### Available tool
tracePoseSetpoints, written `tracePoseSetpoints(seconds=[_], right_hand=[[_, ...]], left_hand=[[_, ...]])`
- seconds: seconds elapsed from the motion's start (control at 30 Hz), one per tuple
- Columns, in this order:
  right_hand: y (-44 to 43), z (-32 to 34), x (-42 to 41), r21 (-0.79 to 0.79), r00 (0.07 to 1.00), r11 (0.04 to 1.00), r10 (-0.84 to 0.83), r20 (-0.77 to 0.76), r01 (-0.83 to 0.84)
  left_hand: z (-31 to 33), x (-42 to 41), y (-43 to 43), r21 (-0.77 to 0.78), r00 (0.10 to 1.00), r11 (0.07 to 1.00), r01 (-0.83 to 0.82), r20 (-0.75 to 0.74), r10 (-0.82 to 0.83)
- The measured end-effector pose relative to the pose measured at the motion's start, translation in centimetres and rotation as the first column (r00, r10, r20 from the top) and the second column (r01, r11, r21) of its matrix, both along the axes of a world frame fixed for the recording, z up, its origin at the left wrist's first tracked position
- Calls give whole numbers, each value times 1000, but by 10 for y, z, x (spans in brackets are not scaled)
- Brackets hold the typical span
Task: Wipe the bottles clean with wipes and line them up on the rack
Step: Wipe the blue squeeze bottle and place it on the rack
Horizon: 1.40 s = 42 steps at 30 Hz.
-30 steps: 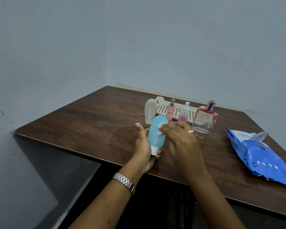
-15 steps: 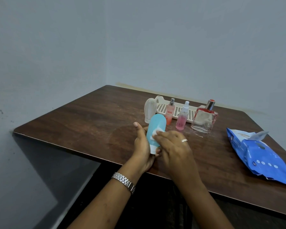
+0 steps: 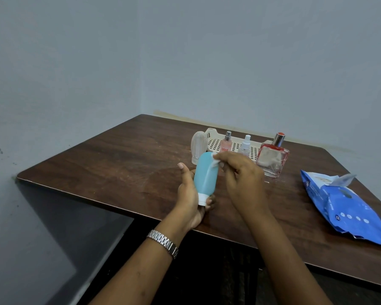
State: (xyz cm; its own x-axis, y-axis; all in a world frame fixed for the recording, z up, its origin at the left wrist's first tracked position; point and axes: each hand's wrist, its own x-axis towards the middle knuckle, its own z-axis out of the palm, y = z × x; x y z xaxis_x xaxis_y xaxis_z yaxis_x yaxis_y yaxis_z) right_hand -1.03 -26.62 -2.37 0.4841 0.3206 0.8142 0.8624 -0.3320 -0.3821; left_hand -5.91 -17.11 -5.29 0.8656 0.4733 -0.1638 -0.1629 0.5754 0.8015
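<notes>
Over the table (image 3: 123,164), the left hand (image 3: 188,194) grips the blue bottle (image 3: 205,175), cap end down. The right hand (image 3: 243,177) pinches a small wipe (image 3: 216,160), now up at the top end; half a sec ago it was lower. So wiping's nearly done. The rack (image 3: 235,145) behind is empty; other bottles wait in front.

The slim pink spray bottle (image 3: 226,144) carries red lettering reading roughly "ENGAGE".

Wipe pack (image 3: 348,208) clipped right; rack (image 3: 216,143) partly hidden.
</notes>
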Motion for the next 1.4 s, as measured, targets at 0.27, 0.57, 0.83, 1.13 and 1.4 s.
tracePoseSetpoints(seconds=[0.27, 0.57, 0.83, 1.13, 1.4], right_hand=[[2, -23, -20, 221, 979, 970, 133, -152, -98], [-12, -43, -30, 83, 988, 987, 145, -54, -140], [-21, -24, -16, -75, 985, 982, 173, -7, -173], [5, -3, 3, 155, 997, 987, 58, -46, -50], [16, -23, -13, 304, 940, 949, 174, -295, -80]], left_hand=[[-3, 4, 5, -62, 1000, 998, 3, -5, -3], [-4, 5, 11, -63, 999, 998, 9, -32, -11], [-2, 5, 11, -101, 999, 994, 40, -17, -42], [-2, 4, 7, -63, 998, 996, 62, 27, -61], [-7, 10, 6, -85, 999, 996, -3, 52, 7]])
